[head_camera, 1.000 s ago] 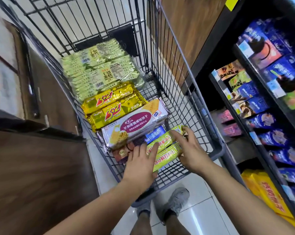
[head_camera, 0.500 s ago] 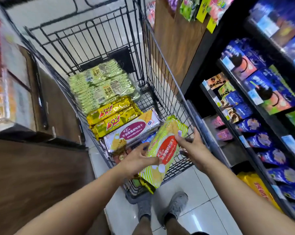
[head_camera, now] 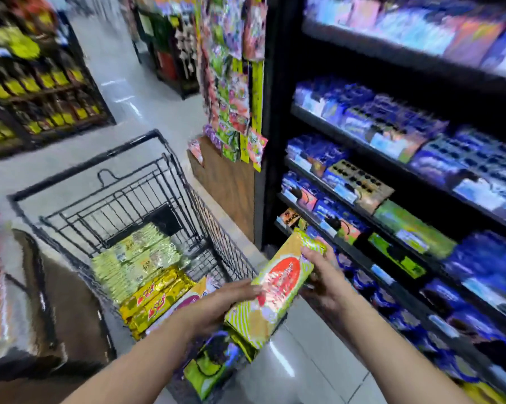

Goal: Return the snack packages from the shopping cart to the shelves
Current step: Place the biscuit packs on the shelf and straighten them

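Both hands hold a yellow-green striped snack pack [head_camera: 275, 287] with a red oval label, lifted above the near right corner of the black wire cart [head_camera: 80, 176]. My left hand [head_camera: 225, 304] grips its left edge. My right hand [head_camera: 321, 275] grips its right edge near the top. A second green pack [head_camera: 211, 365] hangs below it. In the cart lie pale green packs [head_camera: 135, 263], gold packs [head_camera: 155, 298] and a white pack with a purple label [head_camera: 193, 298].
Dark shelves [head_camera: 362, 147] on the right hold blue and green snack boxes on several tiers. Hanging candy bags [head_camera: 234, 83] cover a wooden end panel beyond the cart. Another shelf unit [head_camera: 42, 91] stands far left across the tiled aisle.
The view has swung up and right toward the shelves. The striped pack has risen out of the cart and moved right, still held by both hands.
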